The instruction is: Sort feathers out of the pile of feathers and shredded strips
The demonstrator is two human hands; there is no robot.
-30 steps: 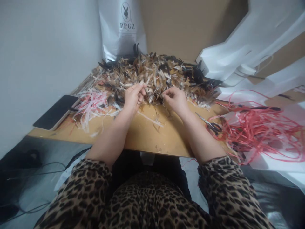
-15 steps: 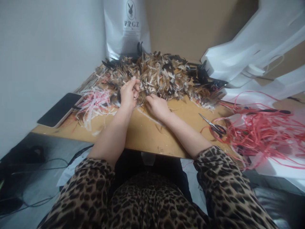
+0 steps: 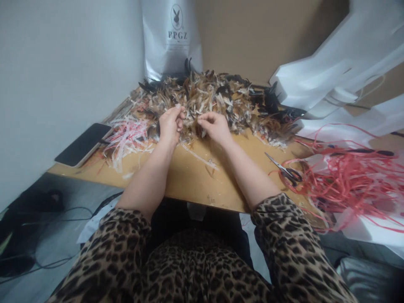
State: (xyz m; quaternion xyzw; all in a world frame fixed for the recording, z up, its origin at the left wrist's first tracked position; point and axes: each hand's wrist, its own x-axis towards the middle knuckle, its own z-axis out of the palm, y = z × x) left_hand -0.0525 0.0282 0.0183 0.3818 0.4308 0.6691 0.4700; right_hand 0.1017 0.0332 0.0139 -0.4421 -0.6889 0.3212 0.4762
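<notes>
A big heap of brown, white and black feathers [image 3: 211,90] lies along the back of the wooden table. In front of it, my left hand [image 3: 172,124] is raised with thumb and fingertips pressed together; what it pinches is too small to make out. My right hand [image 3: 215,126] faces it a short way to the right, thumb and forefinger also closed in a pinch. Brown feathers show right behind and below its fingertips, and whether one is held I cannot tell. A thin pale strip [image 3: 198,156] lies on the tabletop between my forearms.
White and pink strips [image 3: 128,136] lie left of my hands beside a dark phone [image 3: 82,144]. To the right are scissors [image 3: 285,170] and a tangle of red ribbon [image 3: 353,179]. A white printed bag [image 3: 173,59] stands behind the heap; a white machine [image 3: 306,75] stands back right.
My right hand has risen from the table's surface to about the height of my left, its fingers now in a pinch. My left hand has hardly moved. The view has shifted slightly.
</notes>
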